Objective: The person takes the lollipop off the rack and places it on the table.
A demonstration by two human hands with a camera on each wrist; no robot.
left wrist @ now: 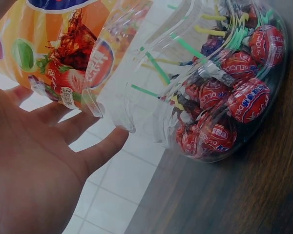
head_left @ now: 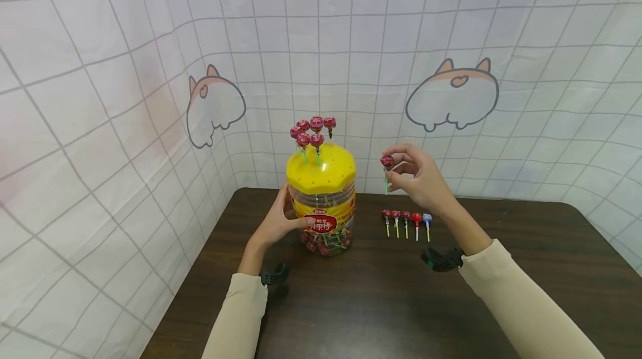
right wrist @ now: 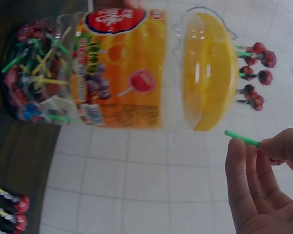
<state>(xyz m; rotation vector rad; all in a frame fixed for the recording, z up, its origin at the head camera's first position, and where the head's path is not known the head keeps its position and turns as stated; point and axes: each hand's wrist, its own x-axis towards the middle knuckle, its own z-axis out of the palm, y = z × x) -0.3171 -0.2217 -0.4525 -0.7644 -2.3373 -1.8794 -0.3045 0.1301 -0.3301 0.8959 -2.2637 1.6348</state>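
A clear plastic jar with a yellow lid stands upright on the table, many lollipops lying inside it. Several red-wrapped lollipops stick up from the lid, sticks down. My left hand holds the jar's left side, thumb across the front label and fingers around the side. To the right of the lid, my right hand pinches a red lollipop in the air. Its green stick points down, below the candy.
On the table, right of the jar, lies a row of several lollipops, red ones plus a blue-and-white one at the right end. A white grid-patterned cloth hangs behind the table and along its left side.
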